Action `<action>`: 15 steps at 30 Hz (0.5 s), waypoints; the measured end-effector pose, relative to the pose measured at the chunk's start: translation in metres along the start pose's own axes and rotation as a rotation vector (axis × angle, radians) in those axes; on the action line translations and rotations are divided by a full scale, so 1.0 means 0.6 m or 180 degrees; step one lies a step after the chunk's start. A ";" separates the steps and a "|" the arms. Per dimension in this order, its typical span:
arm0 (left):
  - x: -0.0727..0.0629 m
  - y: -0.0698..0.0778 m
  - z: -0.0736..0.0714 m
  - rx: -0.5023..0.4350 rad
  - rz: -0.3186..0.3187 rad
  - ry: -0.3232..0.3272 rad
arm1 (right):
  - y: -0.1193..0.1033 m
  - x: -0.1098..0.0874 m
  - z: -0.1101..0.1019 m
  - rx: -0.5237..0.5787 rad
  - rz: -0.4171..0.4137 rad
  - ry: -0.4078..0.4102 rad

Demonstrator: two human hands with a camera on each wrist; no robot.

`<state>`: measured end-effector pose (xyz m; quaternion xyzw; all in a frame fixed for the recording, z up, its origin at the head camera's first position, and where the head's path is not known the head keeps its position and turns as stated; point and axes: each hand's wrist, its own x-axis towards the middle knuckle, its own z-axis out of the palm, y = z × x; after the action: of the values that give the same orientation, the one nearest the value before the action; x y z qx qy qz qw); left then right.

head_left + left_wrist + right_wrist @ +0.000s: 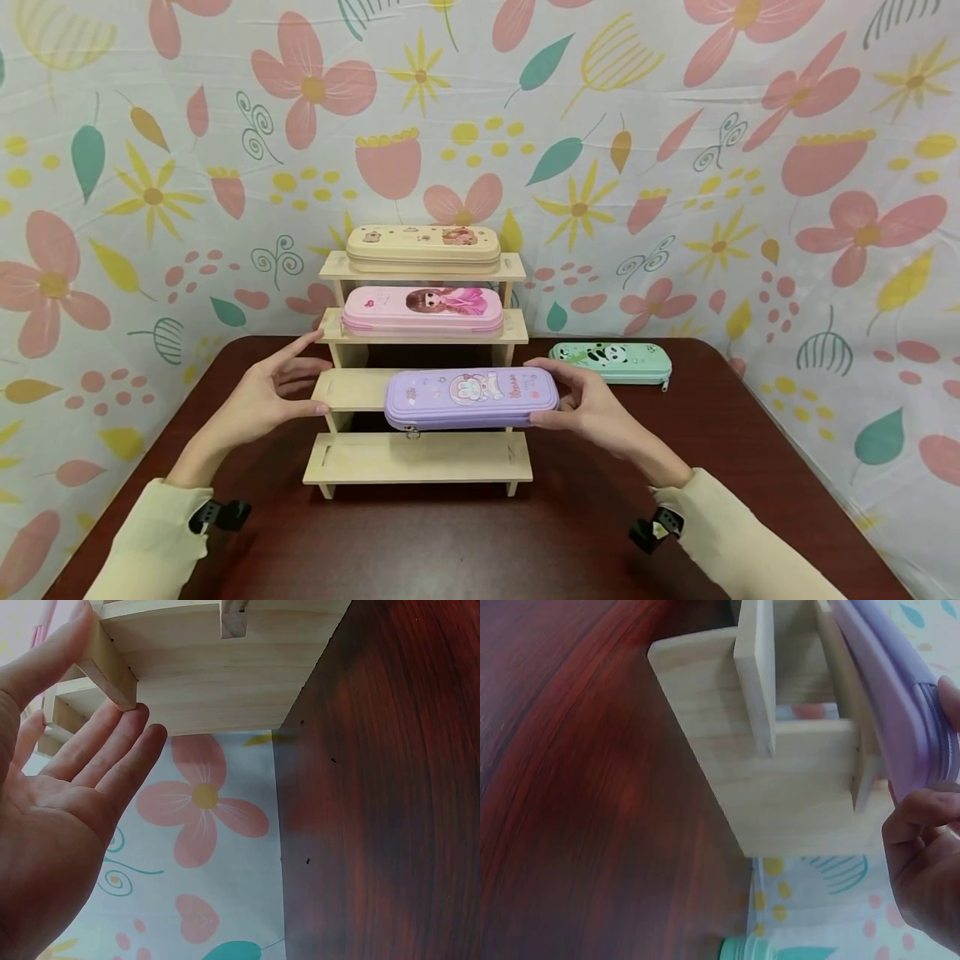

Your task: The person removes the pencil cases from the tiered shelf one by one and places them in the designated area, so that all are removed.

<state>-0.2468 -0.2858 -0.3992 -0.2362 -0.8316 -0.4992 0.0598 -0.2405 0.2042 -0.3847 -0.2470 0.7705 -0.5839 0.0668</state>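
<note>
A purple pencil case (pixel 472 398) with a cartoon print lies over the right part of the second step from the bottom of a stepped wooden rack (pixel 417 460). My right hand (pixel 588 408) pinches its right end, thumb at the front and fingers behind. The right wrist view shows the purple pencil case (pixel 885 697) close over the step, gripped at its zipped end. With fingers fairly straight, my left hand (pixel 266 400) touches the left end of that same step. In the left wrist view the fingertips of my left hand (pixel 67 795) meet the board's end.
On the top step sits a cream pencil case (pixel 423 248), and a pink one (pixel 423 311) occupies the step below. A green panda pencil case (pixel 611 363) lies on the dark table (pixel 405 546), right of the rack. Flowered cloth (pixel 465 108) hangs behind.
</note>
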 end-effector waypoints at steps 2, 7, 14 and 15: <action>0.000 -0.001 -0.001 0.0012 -0.0008 -0.0008 | 0.002 -0.006 -0.008 0.0017 -0.0048 -0.0005; 0.002 0.000 -0.001 0.0002 0.0004 -0.0006 | 0.005 -0.021 -0.029 0.0019 -0.0134 0.0010; 0.001 -0.001 0.000 -0.0010 0.0007 0.0000 | 0.005 -0.042 -0.068 -0.0012 -0.0241 0.0051; 0.000 -0.001 0.000 -0.0001 0.0011 0.0006 | 0.005 -0.046 -0.074 -0.0015 -0.0243 0.0050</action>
<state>-0.2471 -0.2860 -0.3993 -0.2372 -0.8310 -0.4994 0.0613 -0.2351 0.2558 -0.3789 -0.2717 0.7624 -0.5861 0.0379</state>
